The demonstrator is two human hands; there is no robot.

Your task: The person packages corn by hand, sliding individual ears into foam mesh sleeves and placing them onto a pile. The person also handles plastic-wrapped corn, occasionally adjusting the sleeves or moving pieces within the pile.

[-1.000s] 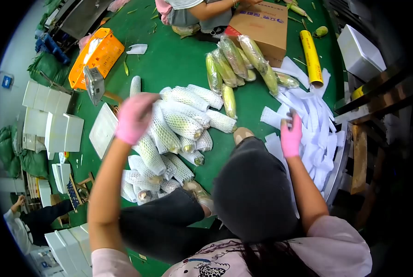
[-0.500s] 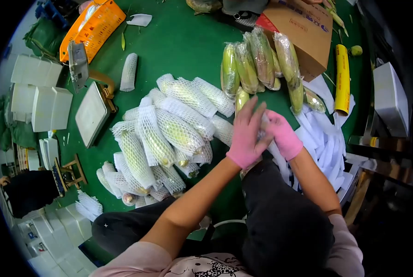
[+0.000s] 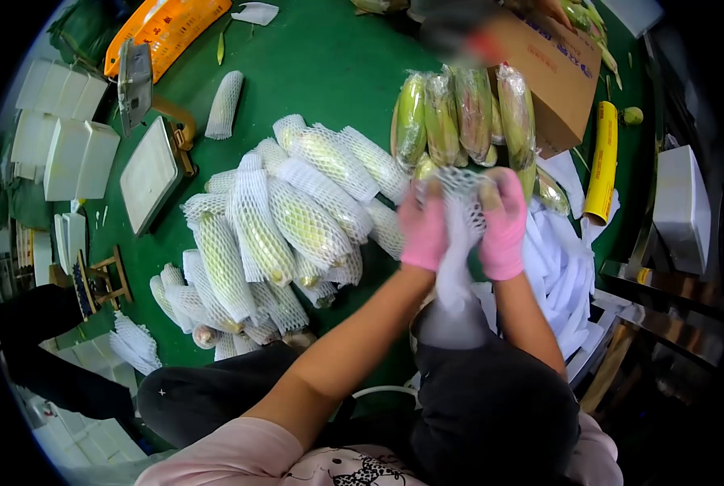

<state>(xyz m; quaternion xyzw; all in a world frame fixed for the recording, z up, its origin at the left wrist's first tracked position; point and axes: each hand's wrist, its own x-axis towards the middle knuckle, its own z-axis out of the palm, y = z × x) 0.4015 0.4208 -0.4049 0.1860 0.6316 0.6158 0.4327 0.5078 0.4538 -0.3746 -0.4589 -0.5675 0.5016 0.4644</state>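
My left hand (image 3: 423, 227) and my right hand (image 3: 503, 223), both in pink gloves, grip the rim of a white foam net sleeve (image 3: 461, 235) from either side. The sleeve's mouth is spread between them, and its lower end hangs blurred over my knee. Just beyond my hands stand several corn cobs in clear plastic wrap (image 3: 440, 121), husks partly on. To the left lies a pile of corn cobs in white foam nets (image 3: 309, 219). Flat white net sleeves (image 3: 558, 267) are heaped beside my right hand.
A cardboard box (image 3: 544, 81) stands behind the wrapped corn, with another person's hand (image 3: 555, 11) at its top. A yellow tube (image 3: 602, 162) lies to the right. On the left are a scale (image 3: 151, 174), an orange crate (image 3: 163, 36), a single netted cob (image 3: 224, 105) and white foam boxes (image 3: 78, 158).
My hands have moved apart, and a net sleeve now hangs stretched between them. A dark, blurred shape has moved in front of the box. The person at left has shifted.
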